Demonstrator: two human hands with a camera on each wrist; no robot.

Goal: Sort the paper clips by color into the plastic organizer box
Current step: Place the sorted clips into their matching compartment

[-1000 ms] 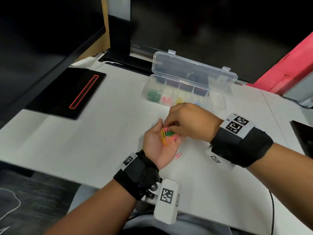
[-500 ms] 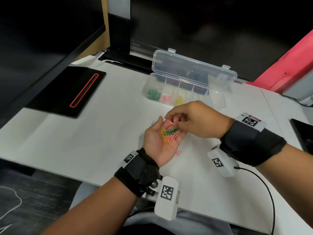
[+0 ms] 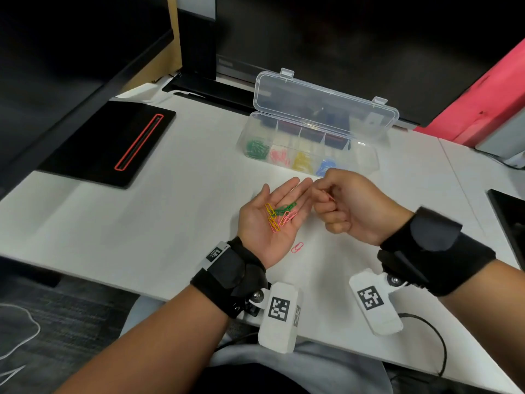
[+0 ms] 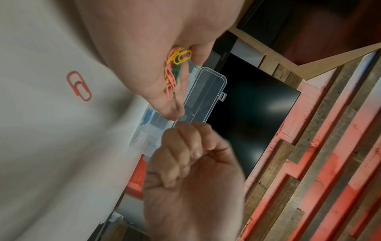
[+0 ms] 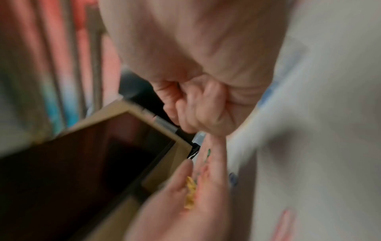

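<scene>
My left hand lies palm up over the white table, fingers straight. A small heap of yellow, green and pink paper clips rests in the palm, also seen as paper clips in the left wrist view. My right hand hovers just right of the left fingertips, fingers curled; a thin pink paper clip shows in its pinch. The clear organizer box stands behind, lid open, with green, pink, yellow and blue clips in separate compartments. One pink clip lies loose on the table.
A black pad with a red outline lies at the left. A dark monitor and its stand rise behind the box. A dark flat device sits at the right edge, and a cable hangs off the front edge.
My right hand has lifted off the left palm with a pink clip and drawn away to the right. The left palm is now uncovered, its fingers stretched flatter.
</scene>
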